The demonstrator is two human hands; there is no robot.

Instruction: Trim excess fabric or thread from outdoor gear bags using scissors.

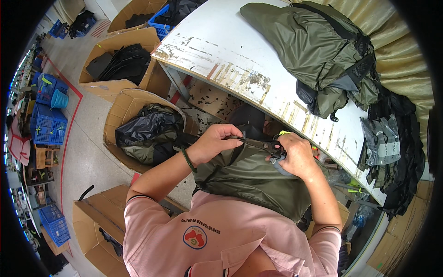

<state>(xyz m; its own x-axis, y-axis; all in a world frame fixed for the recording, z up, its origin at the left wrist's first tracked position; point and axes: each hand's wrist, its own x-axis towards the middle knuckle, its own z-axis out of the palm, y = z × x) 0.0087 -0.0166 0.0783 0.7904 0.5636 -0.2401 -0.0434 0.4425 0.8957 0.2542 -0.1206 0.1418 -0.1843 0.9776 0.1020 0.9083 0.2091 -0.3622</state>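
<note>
Over my lap lies an olive green fabric bag (251,177) with a slight sheen. My right hand (297,154) is closed around the handles of a pair of dark scissors (263,144), whose blades point left. At the blade tips, the thumb and fingers of my left hand (216,144) are pinched together on something small and dark that I cannot make out. A dark green bangle (188,159) circles my left wrist. A bit of yellow shows by my right fingers.
A worn white table (221,48) runs across ahead, bearing another olive bag (314,46) and dark straps with clear packets (380,138). Cardboard boxes stand left, one holding dark bags (150,131), another black sheets (122,64). Blue crates (48,122) line the far left. Black scraps litter the area under the table.
</note>
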